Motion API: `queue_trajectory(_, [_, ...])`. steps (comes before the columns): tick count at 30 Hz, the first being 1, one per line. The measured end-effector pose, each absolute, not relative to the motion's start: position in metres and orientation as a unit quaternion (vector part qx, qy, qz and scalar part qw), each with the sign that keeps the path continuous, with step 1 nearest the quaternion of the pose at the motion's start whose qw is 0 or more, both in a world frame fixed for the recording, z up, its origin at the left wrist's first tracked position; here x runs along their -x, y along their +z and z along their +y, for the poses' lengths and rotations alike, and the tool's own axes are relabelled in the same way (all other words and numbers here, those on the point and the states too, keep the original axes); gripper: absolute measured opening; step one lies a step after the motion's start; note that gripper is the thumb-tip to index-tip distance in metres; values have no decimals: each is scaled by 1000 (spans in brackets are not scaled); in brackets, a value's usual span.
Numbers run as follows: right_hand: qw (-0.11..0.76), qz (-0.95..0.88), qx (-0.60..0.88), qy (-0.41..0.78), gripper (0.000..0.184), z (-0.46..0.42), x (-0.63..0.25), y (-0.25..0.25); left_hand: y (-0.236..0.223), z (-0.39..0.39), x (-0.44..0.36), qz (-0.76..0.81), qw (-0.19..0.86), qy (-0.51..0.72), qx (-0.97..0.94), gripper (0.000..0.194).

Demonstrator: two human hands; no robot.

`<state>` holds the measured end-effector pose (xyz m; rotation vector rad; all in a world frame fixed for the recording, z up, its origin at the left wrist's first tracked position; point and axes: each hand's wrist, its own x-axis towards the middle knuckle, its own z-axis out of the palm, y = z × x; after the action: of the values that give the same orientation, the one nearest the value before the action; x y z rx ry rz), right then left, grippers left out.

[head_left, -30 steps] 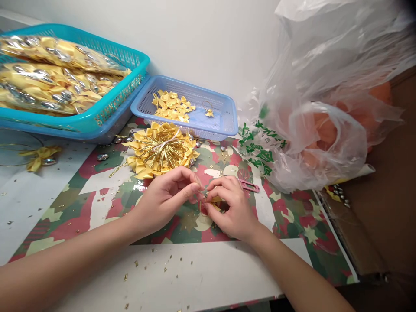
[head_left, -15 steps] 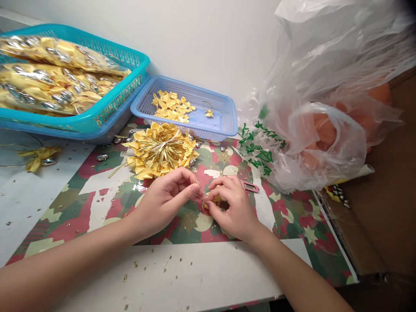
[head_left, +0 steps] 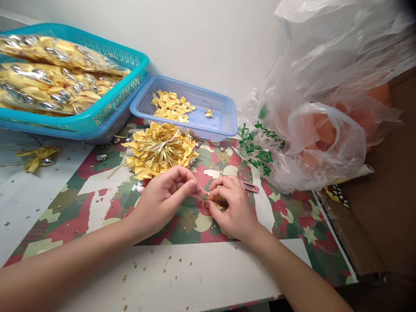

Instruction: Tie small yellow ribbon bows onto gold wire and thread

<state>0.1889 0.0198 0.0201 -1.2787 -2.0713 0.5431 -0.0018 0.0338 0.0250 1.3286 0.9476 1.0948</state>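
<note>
Left hand [head_left: 169, 195]: pinching thin strand [head_left: 203, 193], thumb slightly farther left than before
Right hand [head_left: 230, 208]: pinching gold bow [head_left: 219, 199], nearly unmoved

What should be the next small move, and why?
Probably the left hand should gently pull the thin gold cord: the cord shows between both hands, and the right hand seems to steady the partly hidden, shiny yellow ribbon bow.

Two bare forearms [head_left: 87, 250], slender bare fingers [head_left: 182, 193]
</note>
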Motion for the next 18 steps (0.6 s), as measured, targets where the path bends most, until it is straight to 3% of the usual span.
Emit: queue_trajectory(18, [324, -771, 485, 254, 13, 19, -191, 22, 28, 37, 4, 444, 568, 441, -534, 18])
